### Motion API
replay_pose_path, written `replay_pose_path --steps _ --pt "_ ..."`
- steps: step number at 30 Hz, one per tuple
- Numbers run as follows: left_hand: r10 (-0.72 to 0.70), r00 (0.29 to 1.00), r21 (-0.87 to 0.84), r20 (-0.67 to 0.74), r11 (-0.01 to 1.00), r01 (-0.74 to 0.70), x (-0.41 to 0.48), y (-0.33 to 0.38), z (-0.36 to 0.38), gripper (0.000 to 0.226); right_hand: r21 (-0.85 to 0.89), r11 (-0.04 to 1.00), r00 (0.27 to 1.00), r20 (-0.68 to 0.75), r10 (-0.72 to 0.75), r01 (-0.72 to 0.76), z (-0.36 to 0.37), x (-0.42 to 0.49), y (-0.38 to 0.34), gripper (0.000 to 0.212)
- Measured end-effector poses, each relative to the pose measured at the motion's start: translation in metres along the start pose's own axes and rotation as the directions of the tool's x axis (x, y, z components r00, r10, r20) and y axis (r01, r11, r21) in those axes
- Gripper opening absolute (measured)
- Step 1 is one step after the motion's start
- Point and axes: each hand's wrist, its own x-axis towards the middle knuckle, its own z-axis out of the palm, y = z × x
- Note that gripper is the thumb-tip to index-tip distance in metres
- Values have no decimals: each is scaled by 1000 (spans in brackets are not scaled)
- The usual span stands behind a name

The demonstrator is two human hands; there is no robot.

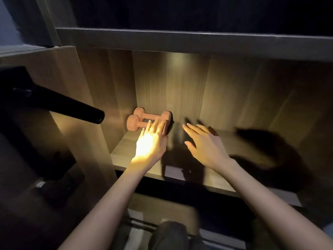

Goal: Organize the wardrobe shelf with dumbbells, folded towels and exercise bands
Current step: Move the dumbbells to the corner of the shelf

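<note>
Two small pink-brown dumbbells lie side by side at the back left of the wooden wardrobe shelf [225,179]. The rear dumbbell [153,115] is against the back wall; the front dumbbell [134,123] is just before it. My left hand [151,141] reaches in with straight fingers whose tips lie on the front dumbbell's right end, hiding it. My right hand [203,141] hovers open over the middle of the shelf, fingers spread, holding nothing. No towels or bands are in view.
A black tube-shaped lamp [81,112] juts in from the left and lights the shelf corner. An upper shelf board [180,38] overhangs the compartment. The left side panel [86,98] stands close to the dumbbells. The shelf's right part lies in dark shadow.
</note>
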Motion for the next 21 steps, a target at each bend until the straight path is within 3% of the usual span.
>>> replay_pose_path --steps 3,11,21 --pt "92 996 -14 -24 996 -92 -28 27 -11 58 -57 998 999 -47 -20 18 -23 -34 4 56" --pt "257 959 63 -122 966 -251 -88 85 -25 56 -75 992 980 -181 84 -99 -67 -122 14 59" --pt "426 905 -32 -18 904 -426 -100 145 7 57 -20 966 950 -189 250 -258 -62 -189 57 57"
